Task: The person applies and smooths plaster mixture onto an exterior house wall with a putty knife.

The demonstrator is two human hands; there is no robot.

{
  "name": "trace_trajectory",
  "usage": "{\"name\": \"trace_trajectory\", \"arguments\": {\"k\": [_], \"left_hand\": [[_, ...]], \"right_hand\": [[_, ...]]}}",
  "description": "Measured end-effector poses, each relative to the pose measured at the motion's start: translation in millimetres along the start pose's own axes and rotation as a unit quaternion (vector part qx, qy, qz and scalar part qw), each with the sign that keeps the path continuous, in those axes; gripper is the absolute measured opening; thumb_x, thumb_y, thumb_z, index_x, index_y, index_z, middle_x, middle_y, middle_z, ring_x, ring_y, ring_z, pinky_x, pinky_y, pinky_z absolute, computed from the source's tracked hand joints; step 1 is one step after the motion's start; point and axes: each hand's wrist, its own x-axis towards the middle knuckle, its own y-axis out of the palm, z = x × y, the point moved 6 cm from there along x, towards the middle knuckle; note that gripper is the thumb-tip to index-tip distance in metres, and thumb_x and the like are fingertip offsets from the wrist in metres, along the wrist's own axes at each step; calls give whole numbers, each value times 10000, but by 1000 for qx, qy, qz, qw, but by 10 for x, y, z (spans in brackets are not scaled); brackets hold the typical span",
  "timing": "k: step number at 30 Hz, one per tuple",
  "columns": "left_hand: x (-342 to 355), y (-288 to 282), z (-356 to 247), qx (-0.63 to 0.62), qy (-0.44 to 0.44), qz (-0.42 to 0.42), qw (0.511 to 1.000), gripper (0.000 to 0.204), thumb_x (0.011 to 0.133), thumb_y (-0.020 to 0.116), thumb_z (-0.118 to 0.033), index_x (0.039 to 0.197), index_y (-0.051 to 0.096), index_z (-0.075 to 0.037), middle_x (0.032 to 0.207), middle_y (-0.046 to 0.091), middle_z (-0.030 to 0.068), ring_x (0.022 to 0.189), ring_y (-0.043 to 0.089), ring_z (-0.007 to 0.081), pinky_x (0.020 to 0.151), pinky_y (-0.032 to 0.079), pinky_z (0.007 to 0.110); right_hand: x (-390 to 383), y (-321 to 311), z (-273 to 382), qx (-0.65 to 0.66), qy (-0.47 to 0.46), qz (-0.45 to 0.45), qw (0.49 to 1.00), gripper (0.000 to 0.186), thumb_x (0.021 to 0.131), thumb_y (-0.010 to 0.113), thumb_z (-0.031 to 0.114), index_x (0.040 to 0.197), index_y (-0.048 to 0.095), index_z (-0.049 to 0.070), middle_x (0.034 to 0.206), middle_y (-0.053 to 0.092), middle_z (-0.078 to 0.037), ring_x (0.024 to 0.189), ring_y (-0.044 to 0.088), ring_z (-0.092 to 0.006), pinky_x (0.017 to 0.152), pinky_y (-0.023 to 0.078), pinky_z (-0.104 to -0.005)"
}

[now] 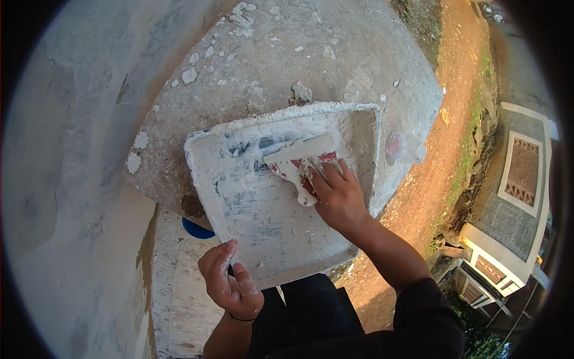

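A rectangular tray (287, 276), caked in white paste, sits in front of me. My right hand (341, 200) is closed around a wide putty knife (302, 148) inside it. Red shows on the tool through the thick white paste that coats it, and its blade lies toward the tray's far side. White paste (239, 179) is smeared over the tray floor, with dark patches showing through. By the tray's near left corner is my left hand (230, 281), fingers loosely curled and apart from the thumb, with nothing in it. I cannot tell whether its fingertips touch the rim.
Beneath the tray is a grey slab (335, 54) spotted with dried white lumps. A clear plastic cup (406, 148) stands right of the tray, and part of a blue round object (198, 228) shows at its left. A grey wall (89, 167) rises on the left; orange dirt (412, 209) lies below on the right.
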Motion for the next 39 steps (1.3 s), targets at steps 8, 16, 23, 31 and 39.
{"name": "trace_trajectory", "arguments": {"k": [8, 16, 23, 31, 39], "left_hand": [[-69, -64, 82, 15, -32, 1, 999, 300, 846, 447, -85, 1082, 520, 85, 1035, 557, 197, 959, 521, 278, 836, 424, 367], [-79, -53, 99, 10, -9, 11, 1000, 300, 838, 450, -74, 1085, 519, 82, 1035, 568, 194, 969, 515, 277, 842, 421, 369], [-50, 2, 89, 12, 14, 33, 999, 329, 802, 424, -24, 1107, 499, 74, 1072, 542, 184, 998, 521, 267, 856, 404, 365], [-19, -144, 142, 12, -29, 22, 999, 278, 874, 454, -93, 1079, 533, 77, 1044, 572, 187, 973, 518, 272, 846, 417, 367], [148, -217, 106, -24, -6, 36, 999, 285, 860, 426, -39, 1118, 503, 58, 1081, 552, 156, 984, 526, 233, 796, 388, 316]], "right_hand": [[-467, -119, 360, -94, -57, 9, 994, 303, 707, 590, 166, 984, 654, 62, 981, 603, -113, 788, 571, -249, 689, 479, -406], [-289, -159, 329, -103, -83, -18, 991, 370, 642, 610, 134, 1003, 647, 62, 953, 588, -125, 765, 550, -293, 648, 436, -409], [168, -276, 27, -5, -58, 64, 996, 420, 565, 626, 35, 985, 635, 48, 984, 571, -124, 894, 551, -320, 773, 442, -418], [-70, -457, -464, 323, 397, -10, 859, 243, 701, 553, 22, 928, 637, -6, 804, 648, -130, 739, 635, -222, 743, 486, -348], [-302, 107, -276, 290, 499, 14, 817, 171, 711, 572, 5, 822, 600, -123, 703, 617, -106, 580, 560, -144, 505, 425, -287]]}}
